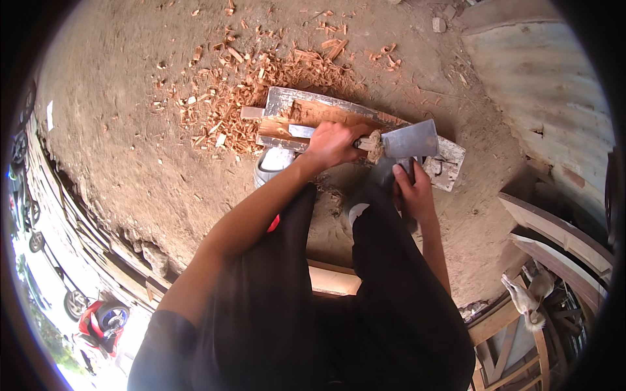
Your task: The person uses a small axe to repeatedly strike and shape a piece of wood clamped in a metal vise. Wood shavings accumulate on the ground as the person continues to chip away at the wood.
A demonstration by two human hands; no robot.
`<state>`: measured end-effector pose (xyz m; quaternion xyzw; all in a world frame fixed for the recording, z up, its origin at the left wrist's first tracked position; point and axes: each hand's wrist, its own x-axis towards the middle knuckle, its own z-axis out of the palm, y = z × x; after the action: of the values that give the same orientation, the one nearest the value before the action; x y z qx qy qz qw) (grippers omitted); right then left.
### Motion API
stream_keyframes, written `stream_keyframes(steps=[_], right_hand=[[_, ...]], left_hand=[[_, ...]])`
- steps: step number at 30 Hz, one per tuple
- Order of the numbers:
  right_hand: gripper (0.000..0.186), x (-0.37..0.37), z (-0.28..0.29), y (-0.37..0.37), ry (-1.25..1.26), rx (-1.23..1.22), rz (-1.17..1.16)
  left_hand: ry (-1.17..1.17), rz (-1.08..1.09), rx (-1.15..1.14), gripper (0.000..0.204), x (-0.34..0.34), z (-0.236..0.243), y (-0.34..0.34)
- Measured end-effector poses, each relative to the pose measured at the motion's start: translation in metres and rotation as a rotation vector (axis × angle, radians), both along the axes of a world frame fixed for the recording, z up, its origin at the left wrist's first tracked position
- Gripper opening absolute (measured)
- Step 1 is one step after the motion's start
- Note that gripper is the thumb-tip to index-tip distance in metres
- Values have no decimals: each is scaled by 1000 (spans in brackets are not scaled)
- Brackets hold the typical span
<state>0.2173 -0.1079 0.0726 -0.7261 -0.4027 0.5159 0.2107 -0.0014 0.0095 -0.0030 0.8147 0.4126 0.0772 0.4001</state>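
1. Left hand (pixel 334 142): fingers closed around the handle of a wide-bladed tool (pixel 412 139), cord-wrapped where the blade begins.
2. Right hand (pixel 417 193): partly curled, just below the blade; cannot tell whether it grips anything.
3. Tool: blade over the right part of a worn wooden board (pixel 450 156).
4. Bucket (pixel 264 174): beside the board's left part.
5. Shavings (pixel 244 98): strewn on the ground (pixel 124 150) beyond.

A grey broad-bladed tool (pixel 408 139), fibre-bound at its neck, points right over a worn wooden board (pixel 318 108).
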Motion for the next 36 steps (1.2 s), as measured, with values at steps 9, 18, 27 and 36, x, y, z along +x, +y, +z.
stream_keyframes(steps=[9, 18, 27, 36], right_hand=[[41, -15, -3, 2, -102, 32, 119], [35, -6, -21, 4, 169, 69, -87], [37, -6, -19, 10, 377, 31, -225], [40, -3, -19, 13, 448, -18, -221]], left_hand=[[155, -30, 36, 51, -14, 6, 6], [-261, 278, 359, 33, -128, 12, 12], [-932, 892, -99, 40, -194, 79, 60], [-1225, 1013, -435, 40, -122, 27, 25]])
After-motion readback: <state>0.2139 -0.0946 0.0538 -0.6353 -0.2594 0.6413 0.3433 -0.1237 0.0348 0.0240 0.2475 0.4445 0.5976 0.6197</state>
